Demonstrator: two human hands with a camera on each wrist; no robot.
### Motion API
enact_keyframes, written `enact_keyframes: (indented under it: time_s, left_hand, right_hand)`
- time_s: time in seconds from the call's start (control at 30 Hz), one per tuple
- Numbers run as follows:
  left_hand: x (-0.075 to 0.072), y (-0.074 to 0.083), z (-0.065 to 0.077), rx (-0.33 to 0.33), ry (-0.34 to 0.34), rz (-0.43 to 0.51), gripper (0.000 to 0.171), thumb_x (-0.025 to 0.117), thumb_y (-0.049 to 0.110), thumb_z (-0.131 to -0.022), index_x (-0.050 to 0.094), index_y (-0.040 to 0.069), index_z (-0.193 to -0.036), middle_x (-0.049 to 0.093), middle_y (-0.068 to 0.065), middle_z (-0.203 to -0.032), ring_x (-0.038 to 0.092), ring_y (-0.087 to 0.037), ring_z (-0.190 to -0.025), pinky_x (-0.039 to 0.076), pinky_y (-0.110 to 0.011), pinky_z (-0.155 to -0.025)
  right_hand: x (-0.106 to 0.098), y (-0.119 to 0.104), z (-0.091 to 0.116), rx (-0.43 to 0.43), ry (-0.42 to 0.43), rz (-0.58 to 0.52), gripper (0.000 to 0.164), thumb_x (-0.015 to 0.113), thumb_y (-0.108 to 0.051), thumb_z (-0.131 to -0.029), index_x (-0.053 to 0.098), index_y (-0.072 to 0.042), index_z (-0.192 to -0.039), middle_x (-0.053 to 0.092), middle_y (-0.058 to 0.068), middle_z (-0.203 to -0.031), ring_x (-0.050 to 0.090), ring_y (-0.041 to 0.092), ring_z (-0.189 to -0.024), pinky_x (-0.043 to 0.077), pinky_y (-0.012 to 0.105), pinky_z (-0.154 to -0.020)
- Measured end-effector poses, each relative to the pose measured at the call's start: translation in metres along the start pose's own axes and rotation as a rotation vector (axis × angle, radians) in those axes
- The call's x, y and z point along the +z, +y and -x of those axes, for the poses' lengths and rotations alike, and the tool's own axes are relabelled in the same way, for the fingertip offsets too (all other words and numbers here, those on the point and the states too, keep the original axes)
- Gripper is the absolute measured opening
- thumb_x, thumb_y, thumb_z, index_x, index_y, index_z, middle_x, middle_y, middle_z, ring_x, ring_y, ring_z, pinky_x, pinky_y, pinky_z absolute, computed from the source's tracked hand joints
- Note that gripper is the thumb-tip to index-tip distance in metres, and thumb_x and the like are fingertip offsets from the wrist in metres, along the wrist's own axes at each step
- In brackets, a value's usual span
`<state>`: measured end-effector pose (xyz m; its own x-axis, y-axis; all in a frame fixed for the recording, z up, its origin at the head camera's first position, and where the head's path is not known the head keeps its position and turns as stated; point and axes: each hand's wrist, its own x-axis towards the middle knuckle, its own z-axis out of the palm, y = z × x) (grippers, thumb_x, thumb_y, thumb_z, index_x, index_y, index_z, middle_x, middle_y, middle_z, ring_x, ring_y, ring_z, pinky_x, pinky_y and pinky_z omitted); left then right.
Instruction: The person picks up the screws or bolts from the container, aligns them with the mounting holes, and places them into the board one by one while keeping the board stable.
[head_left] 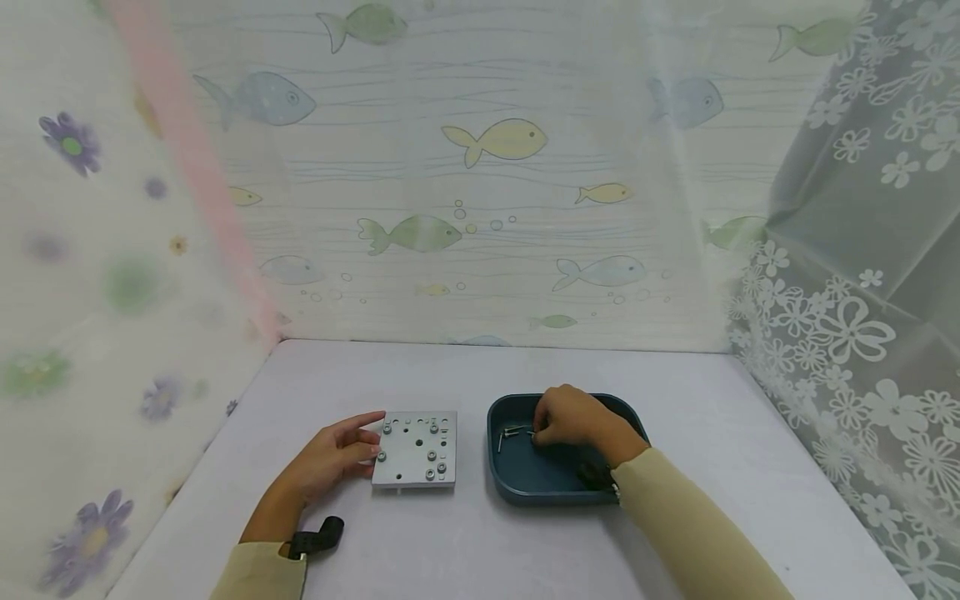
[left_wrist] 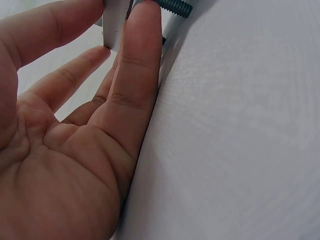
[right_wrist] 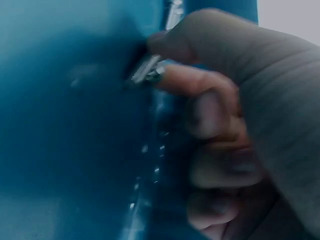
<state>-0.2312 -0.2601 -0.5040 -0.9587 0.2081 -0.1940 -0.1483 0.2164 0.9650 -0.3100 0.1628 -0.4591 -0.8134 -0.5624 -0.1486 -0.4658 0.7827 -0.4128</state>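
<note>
A square silver metal plate [head_left: 415,467] with holes and several socket-head screws [head_left: 432,456] set in it sits left of centre on the table. My left hand [head_left: 339,454] grips its left edge, one finger reaching to the far left corner. In the left wrist view a fingertip lies under the plate [left_wrist: 114,30], beside a threaded screw end [left_wrist: 176,7] that sticks out below. My right hand [head_left: 573,423] is down in a dark blue tray [head_left: 540,498], and in the right wrist view its thumb and index finger pinch a small metal screw [right_wrist: 145,70], somewhat blurred.
More loose screws [head_left: 512,431] lie in the tray's left part, left of my right fingers. The white table [head_left: 480,550] meets a fish-print curtain [head_left: 487,250] at the back, with a floral sheet [head_left: 112,333] at left and a lace curtain [head_left: 862,350] at right.
</note>
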Motion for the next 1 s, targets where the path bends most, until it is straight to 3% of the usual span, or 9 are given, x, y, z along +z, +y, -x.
enact_keyframes:
  time_s: [0.37, 0.67, 1.0]
  left_hand:
    - [0.001, 0.002, 0.002, -0.01, 0.014, 0.0, 0.066, 0.076, 0.017, -0.094, 0.05, 0.021, -0.154, 0.058, -0.019, -0.129, 0.065, -0.027, -0.107, 0.063, -0.037, -0.086]
    - [0.001, 0.002, 0.003, 0.013, -0.016, -0.016, 0.067, 0.075, 0.018, -0.095, 0.048, 0.019, -0.156, 0.057, -0.02, -0.129, 0.065, -0.027, -0.108, 0.063, -0.037, -0.087]
    - [0.0, 0.003, 0.003, 0.007, -0.011, -0.014, 0.067, 0.076, 0.018, -0.094, 0.048, 0.02, -0.155, 0.058, -0.02, -0.13, 0.065, -0.027, -0.108, 0.063, -0.037, -0.087]
  right_hand:
    - [0.0, -0.008, -0.002, 0.001, 0.026, 0.128, 0.006, 0.083, -0.028, -0.083, 0.08, -0.023, -0.08, 0.068, -0.013, -0.075, 0.059, 0.008, -0.069, 0.054, 0.029, -0.063]
    - [-0.002, 0.0, -0.002, -0.008, 0.031, 0.021, 0.005, 0.081, -0.025, -0.087, 0.084, -0.022, -0.089, 0.075, -0.011, -0.087, 0.062, 0.007, -0.074, 0.057, 0.028, -0.068]
    - [-0.009, 0.003, 0.002, -0.025, 0.026, -0.067, 0.01, 0.079, -0.024, -0.091, 0.083, -0.019, -0.098, 0.064, -0.009, -0.065, 0.056, 0.009, -0.058, 0.047, 0.025, -0.054]
